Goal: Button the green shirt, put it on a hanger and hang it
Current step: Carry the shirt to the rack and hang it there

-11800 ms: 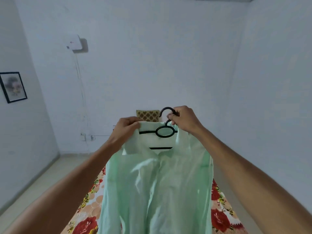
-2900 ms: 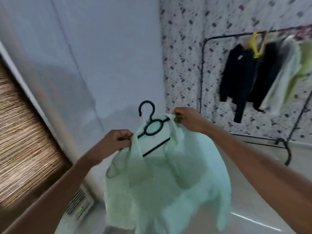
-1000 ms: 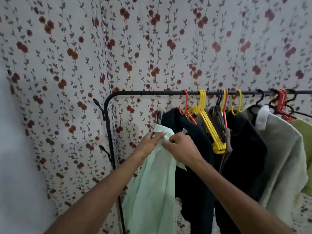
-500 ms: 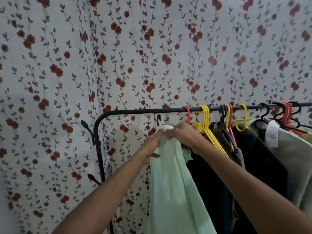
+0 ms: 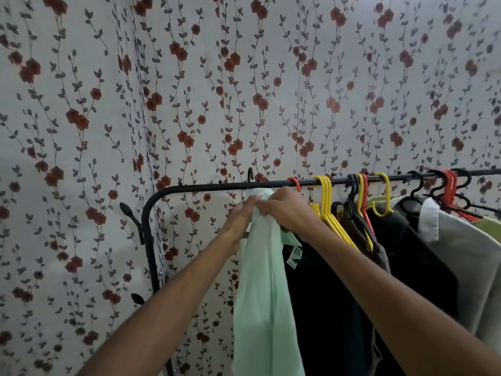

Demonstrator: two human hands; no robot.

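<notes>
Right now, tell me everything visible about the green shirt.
The green shirt is pale mint, thin and smooth-looking, hanging in a narrow vertical drape at the left end of the black rail. Its top is bunched between the left hand and right hand, just under the rail. A collar point juts right. A black hook rises above the rail; the hanger's body is hidden. The shirt's right edge lies against a dark garment. No buttons show.

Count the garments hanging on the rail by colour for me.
Light green shirt: 1
Black garments: 2
Brown garment: 1
Pale grey garment: 1
Olive garment: 1
Total: 6, counting only what shows in frame.
</notes>
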